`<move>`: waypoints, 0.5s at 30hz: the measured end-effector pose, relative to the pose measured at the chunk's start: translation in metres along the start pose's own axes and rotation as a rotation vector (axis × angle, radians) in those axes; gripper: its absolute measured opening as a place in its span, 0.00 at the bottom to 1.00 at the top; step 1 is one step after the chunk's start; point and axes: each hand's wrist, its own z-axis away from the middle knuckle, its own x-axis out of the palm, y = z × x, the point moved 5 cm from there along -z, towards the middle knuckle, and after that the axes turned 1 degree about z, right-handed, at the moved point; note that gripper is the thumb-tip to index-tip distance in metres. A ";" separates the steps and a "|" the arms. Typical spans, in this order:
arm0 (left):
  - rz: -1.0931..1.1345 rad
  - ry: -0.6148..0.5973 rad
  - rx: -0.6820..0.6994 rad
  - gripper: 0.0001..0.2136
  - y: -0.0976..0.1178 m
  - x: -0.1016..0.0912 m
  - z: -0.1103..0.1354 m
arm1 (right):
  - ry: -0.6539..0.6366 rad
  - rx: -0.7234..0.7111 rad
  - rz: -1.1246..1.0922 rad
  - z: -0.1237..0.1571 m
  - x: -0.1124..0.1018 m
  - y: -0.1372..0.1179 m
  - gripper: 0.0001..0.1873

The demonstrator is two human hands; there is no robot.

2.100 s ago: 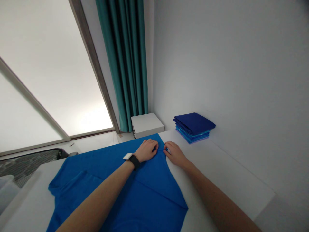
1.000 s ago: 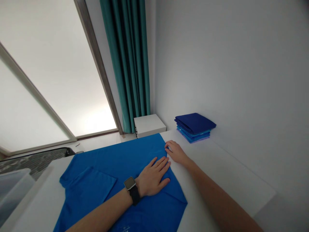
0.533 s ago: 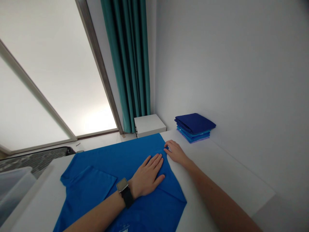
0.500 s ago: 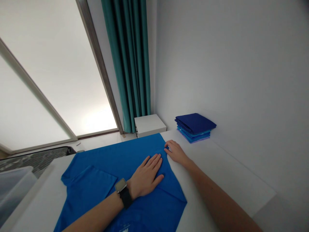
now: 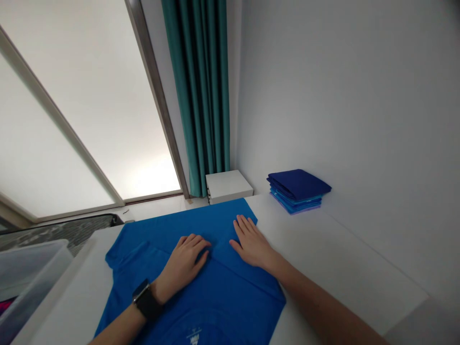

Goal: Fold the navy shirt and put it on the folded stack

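Note:
A bright blue T-shirt (image 5: pixel 172 225) lies spread on the white table (image 5: pixel 323 244), its right side folded inward over the body. My left hand (image 5: pixel 183 261), with a black watch on the wrist, lies flat and open on the shirt's middle. My right hand (image 5: pixel 251 239) rests flat with fingers stretched out on the folded flap near the shirt's far right corner. Neither hand holds anything. A short sleeve shows at the shirt's left side.
A stack of folded blue garments (image 5: pixel 298 190) sits at the table's far side against the wall. A clear plastic bin (image 5: pixel 25 273) stands at the left edge. Beyond the table are a small white cabinet (image 5: pixel 228 186), a teal curtain (image 5: pixel 201 91) and a large window.
My left hand slid leftward across the shirt. My right hand moved from the shirt's edge onto the folded flap and flattened. The view shifted slightly right.

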 end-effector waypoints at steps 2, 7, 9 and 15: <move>0.017 -0.017 0.017 0.11 -0.001 0.004 0.002 | -0.031 0.004 0.002 0.001 0.006 -0.001 0.41; 0.026 -0.028 0.055 0.12 0.001 0.012 0.006 | -0.044 0.013 0.003 0.001 0.010 -0.003 0.44; 0.034 -0.022 0.057 0.12 0.001 0.011 0.007 | -0.051 0.013 -0.009 0.001 0.009 -0.003 0.44; 0.050 -0.042 0.062 0.15 0.004 0.007 0.009 | -0.021 0.064 -0.153 -0.003 0.001 0.033 0.37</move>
